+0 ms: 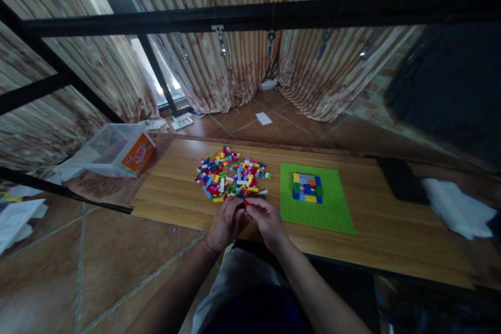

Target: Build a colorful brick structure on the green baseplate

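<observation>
My left hand (pixel 226 223) and my right hand (pixel 268 220) meet at the front edge of the table, just below a pile of toy bricks. A small red toy brick (pixel 246 202) shows between the fingertips, pinched by my right hand. The fingers of my left hand are curled closed right beside it; what they hold is hidden. Many-coloured loose toy bricks (pixel 230 175) are heaped in front of my hands. To the right lies a green baseplate (pixel 336 209), bearing a square block of blue, yellow, green and light-blue bricks (pixel 307 188).
The wooden table (pixel 168 182) runs across the view. A clear plastic bin (pixel 117 151) with an orange label stands beyond its left end. A black flat object (pixel 401 180) and a white packet (pixel 457 206) lie at the right. A black metal bar (pixel 250 18) crosses above.
</observation>
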